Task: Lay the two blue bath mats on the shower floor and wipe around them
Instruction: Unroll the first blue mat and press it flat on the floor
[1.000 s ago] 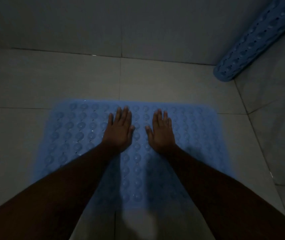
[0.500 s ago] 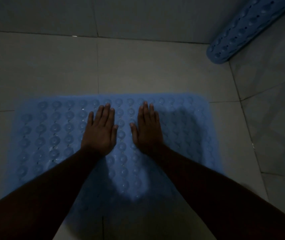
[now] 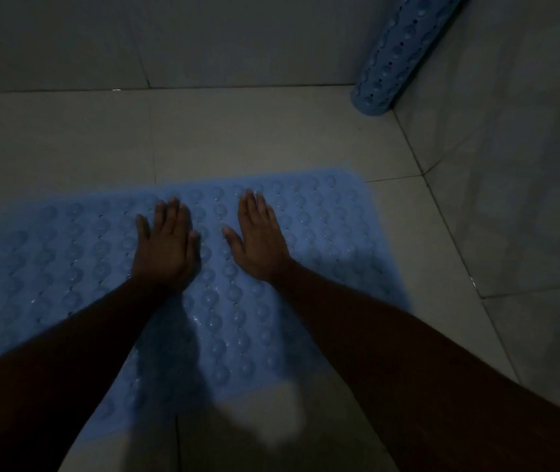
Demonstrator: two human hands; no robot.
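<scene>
**Item one:** flat blue rubbery bath mat studded with round cups (image 3: pixel 326 229). It lies spread on the pale tiled shower floor (image 3: pixel 254 131), directly under my hands and reaching out to either side of them. My left hand (image 3: pixel 166 248) and right hand (image 3: pixel 259 241) both press it palm down, fingers straight, gripping nothing. They sit apart, with a strip of mat between the thumbs.

Handling, as I judge it: soft, floppy and light. Small glints on the cups suggest wet, so it is likely slick to the touch. It should slide poorly once the cups bite the tile. To shift it I would peel up a corner or the far edge ahead of my fingertips, not drag from the middle.

**Item two:** rolled blue bath mat with small holes (image 3: pixel 394 59). It stands on end well beyond my right hand, up and to its right, leaning in the corner of the grey tiled walls (image 3: pixel 516 137). I judge it springy, best taken round the body of the roll with the loose end pinned.
</scene>
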